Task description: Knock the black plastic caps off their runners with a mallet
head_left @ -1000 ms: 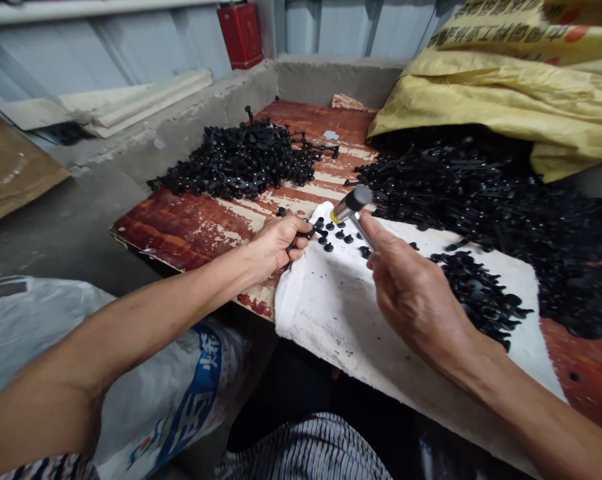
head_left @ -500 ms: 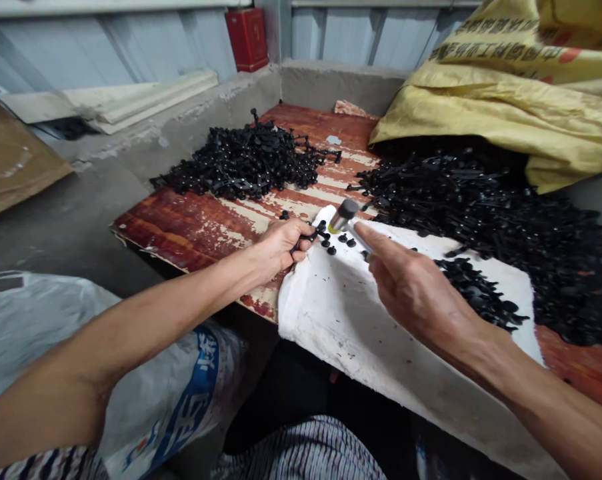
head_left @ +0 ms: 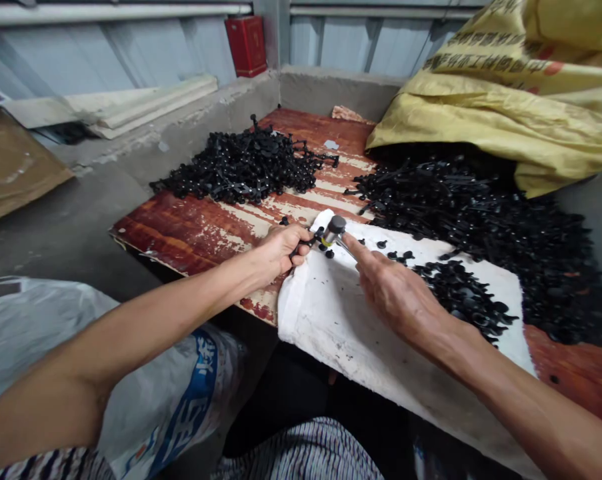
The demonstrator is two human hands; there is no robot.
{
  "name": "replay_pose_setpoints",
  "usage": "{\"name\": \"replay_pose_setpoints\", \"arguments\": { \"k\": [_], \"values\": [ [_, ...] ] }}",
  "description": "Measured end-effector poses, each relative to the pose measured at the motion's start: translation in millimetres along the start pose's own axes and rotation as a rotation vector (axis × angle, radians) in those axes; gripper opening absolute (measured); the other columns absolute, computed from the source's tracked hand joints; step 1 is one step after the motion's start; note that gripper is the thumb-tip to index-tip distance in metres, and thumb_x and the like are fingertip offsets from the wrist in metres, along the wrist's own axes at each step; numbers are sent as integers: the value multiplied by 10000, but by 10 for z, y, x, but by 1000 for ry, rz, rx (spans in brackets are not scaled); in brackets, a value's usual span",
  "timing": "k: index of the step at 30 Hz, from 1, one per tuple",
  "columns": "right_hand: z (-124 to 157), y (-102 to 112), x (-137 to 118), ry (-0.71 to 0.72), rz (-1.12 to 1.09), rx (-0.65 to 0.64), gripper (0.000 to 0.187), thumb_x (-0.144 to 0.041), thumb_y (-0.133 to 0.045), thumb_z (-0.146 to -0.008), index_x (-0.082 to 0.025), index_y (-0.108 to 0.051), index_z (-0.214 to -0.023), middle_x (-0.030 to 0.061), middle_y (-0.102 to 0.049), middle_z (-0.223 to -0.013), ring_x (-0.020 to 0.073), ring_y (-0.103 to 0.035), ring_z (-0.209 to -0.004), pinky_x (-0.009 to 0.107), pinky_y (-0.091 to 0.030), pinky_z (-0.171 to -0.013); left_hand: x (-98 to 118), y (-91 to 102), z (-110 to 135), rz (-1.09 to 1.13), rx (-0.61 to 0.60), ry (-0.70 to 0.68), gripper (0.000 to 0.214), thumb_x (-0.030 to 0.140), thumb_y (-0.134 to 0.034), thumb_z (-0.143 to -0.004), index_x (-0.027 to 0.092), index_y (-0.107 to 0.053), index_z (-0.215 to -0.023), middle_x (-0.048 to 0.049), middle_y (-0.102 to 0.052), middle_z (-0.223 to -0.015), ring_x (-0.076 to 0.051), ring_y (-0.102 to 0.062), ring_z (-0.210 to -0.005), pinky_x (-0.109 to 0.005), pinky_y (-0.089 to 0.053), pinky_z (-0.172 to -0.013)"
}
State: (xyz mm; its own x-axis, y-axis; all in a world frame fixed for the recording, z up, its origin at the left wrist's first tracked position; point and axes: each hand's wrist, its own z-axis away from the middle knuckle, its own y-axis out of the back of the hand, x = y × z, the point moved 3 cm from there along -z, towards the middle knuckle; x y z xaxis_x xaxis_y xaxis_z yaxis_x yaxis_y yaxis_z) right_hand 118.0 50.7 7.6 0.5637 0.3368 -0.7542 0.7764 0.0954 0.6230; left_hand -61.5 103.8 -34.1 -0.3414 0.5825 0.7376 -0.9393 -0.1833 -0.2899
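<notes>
My left hand [head_left: 279,251] is closed on a black plastic sprue strip [head_left: 308,240] and holds it down at the near left corner of a white cloth pad [head_left: 351,320]. My right hand [head_left: 395,293] grips a small hammer [head_left: 335,229] by its metal handle. The hammer's dark head rests on the strip's end. A few loose black plastic buttons [head_left: 395,254] lie on the pad just beyond the hammer.
A worn red wooden board [head_left: 195,227] carries a heap of black sprue strips [head_left: 245,167] at the back left and a larger black pile [head_left: 481,213] at the right, under a yellow sack [head_left: 521,100]. Small black parts [head_left: 461,293] heap on the pad's right. A white bag [head_left: 131,400] sits below left.
The hammer has come down from a raised position onto the strip held by my left hand. Several loose buttons near the strike point have scattered to the right across the pad.
</notes>
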Motion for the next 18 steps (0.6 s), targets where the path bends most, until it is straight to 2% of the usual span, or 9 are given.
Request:
{"name": "replay_pose_setpoints", "arguments": {
  "k": [2,5,8,10,12,14,16,18],
  "values": [
    [-5,-20,11,17,84,-24,546,-220,-502,-784,-182,-622,-1315,34,-563,-653,158,-387,-480,345,-416,-533,2,-7,9,-7,7,3,209,-16,-490,-786,149,-500,-659,40,-468,-449,-27,-327,-292,-129,-157,-292],
    [-19,-47,23,62,242,-8,607,-213,-425,-839,-167,-499,-1440,72,-606,-758,169,-423,-521,340,-411,-540,-5,-17,7,-1,3,-2,216,-1,-476,-812,146,-495,-656,40,-468,-456,-24,-328,-292,-127,-153,-286],
    [-73,-66,2,99,341,-80,583,-185,-427,-819,-167,-564,-1386,36,-558,-642,152,-374,-473,303,-354,-477,6,-26,6,17,-14,4,225,-4,-461,-810,145,-497,-645,39,-449,-451,-26,-327,-292,-124,-160,-282],
    [-93,-22,-35,90,303,-73,569,-189,-436,-820,-194,-586,-1368,3,-513,-592,136,-344,-447,281,-324,-450,43,-16,21,19,-29,21,223,-5,-457,-797,149,-494,-639,32,-456,-461,-29,-322,-292,-123,-153,-278],
    [-51,57,-65,17,153,-14,565,-228,-442,-856,-230,-539,-1413,-3,-523,-632,125,-351,-443,261,-318,-423,109,15,65,1,-59,20,209,26,-460,-801,152,-499,-638,19,-475,-486,-39,-333,-297,-130,-156,-271],
    [76,117,-59,-133,-117,31,558,-300,-468,-888,-267,-488,-1444,-5,-539,-683,116,-371,-438,241,-321,-383,186,65,143,-60,-94,3,202,59,-466,-808,144,-520,-633,5,-493,-513,-51,-363,-313,-140,-176,-267],
    [264,114,-27,-305,-398,15,552,-389,-514,-888,-294,-479,-1431,-26,-529,-677,104,-381,-415,222,-319,-343,243,119,251,-176,-121,-24,183,64,-491,-800,124,-557,-640,-11,-527,-552,-53,-389,-336,-143,-192,-273],
    [449,75,11,-438,-568,-10,579,-465,-572,-864,-294,-486,-1410,-42,-523,-674,93,-385,-402,211,-321,-326,263,148,372,-325,-145,-82,138,52,-539,-779,110,-590,-664,-31,-579,-602,-47,-410,-358,-139,-211,-289]
  ]
}}
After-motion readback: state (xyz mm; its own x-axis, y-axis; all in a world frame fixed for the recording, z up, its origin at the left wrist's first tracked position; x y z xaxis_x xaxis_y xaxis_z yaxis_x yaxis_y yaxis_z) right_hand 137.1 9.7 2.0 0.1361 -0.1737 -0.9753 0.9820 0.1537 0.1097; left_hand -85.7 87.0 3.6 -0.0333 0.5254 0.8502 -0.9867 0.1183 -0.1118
